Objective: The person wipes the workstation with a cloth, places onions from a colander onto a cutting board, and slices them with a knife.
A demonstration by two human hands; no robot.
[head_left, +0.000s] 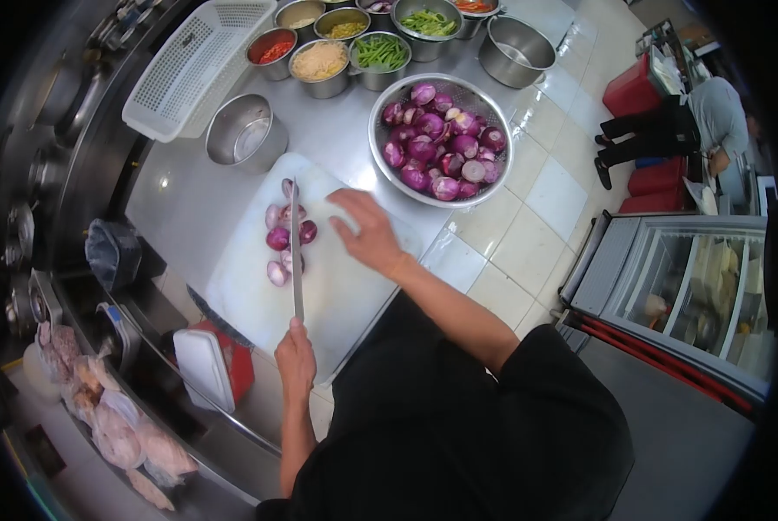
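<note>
Left hand [296,356]: closed around the handle of a long knife [297,282], whose narrow blade points away from the body. Right hand [367,233]: held to the right of the blade over the board, back uppermost, fingers loosely extended, nothing in its grasp; whether it touches the surface cannot be told.

Red onions [278,238]: a small group on the white chopping board [337,300], strung along both sides of the blade. Some are deep, glossy purple; others are paler, pinkish-white with purple streaks. Contact between blade and onions cannot be made out.

Beyond the board, to the right, a perforated steel colander [484,102] is heaped with further purple onions, several showing pale cut ends. To the upper left are a steel pot [251,130] and a white plastic basket [189,82]. Farther along the steel table [176,187], metal pots hold chopped red pieces [276,52], pale shreds [319,59] and green cut pieces [380,52]. At far right, another person [719,117] bends beside red containers [625,89].
</note>
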